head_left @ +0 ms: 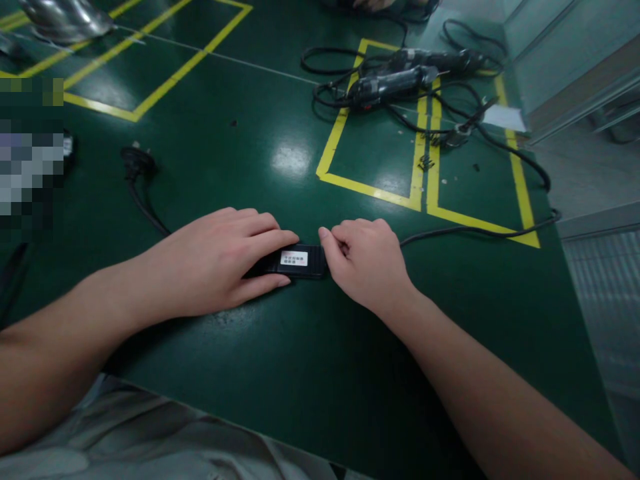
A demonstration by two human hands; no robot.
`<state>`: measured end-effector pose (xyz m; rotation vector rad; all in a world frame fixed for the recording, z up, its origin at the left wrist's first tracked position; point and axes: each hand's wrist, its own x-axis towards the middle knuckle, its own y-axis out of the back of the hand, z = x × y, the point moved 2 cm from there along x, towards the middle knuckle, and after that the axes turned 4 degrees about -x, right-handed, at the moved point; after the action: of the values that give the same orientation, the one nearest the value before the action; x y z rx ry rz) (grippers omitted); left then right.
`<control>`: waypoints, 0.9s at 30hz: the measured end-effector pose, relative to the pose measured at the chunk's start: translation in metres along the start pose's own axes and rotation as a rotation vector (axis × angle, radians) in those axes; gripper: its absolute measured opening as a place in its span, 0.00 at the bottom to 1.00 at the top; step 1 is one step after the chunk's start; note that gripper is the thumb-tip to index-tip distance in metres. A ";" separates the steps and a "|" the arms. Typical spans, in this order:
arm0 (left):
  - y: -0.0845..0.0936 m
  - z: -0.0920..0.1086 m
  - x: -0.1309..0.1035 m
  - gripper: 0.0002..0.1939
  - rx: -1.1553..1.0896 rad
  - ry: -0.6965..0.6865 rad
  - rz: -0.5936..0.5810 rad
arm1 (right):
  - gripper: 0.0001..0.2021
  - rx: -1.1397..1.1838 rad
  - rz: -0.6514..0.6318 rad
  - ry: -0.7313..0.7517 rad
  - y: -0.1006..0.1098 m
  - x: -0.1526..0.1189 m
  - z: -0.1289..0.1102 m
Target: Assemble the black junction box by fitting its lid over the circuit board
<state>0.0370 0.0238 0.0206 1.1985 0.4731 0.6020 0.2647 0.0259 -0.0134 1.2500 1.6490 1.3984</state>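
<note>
A black box-shaped adapter point(314, 263) with a white printed label lies on the green table in front of me. My left hand point(225, 257) is wrapped over its left part, thumb on the near side and fingers on the far side. At the adapter's right end my right hand point(367, 263) is closed, thumb against the bent fingers. A black cable point(450, 231) emerges from behind that hand and runs right; the part inside the fingers is hidden. To the left, a black power plug point(137, 160) lies with its cord leading under my left hand.
Two black electric screwdrivers point(395, 87) with tangled cords lie at the back right, over yellow tape outlines point(370, 189). Small springs point(426, 163) are scattered nearby. A shiny metal object point(70, 20) stands at the back left. The table's right edge borders a glass-and-metal frame point(555, 73).
</note>
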 end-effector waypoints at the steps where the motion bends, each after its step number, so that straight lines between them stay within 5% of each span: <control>1: 0.000 0.000 0.000 0.26 0.001 -0.002 0.002 | 0.25 -0.001 0.004 0.001 0.000 0.000 0.000; 18: 0.001 -0.003 -0.002 0.27 0.016 -0.016 0.008 | 0.24 0.020 0.003 -0.007 0.002 0.000 -0.001; 27: 0.001 0.001 -0.001 0.20 -0.037 -0.028 0.019 | 0.24 0.022 0.000 -0.010 0.000 0.001 0.000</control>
<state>0.0364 0.0224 0.0218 1.1760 0.4252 0.6070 0.2648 0.0267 -0.0132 1.2676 1.6615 1.3757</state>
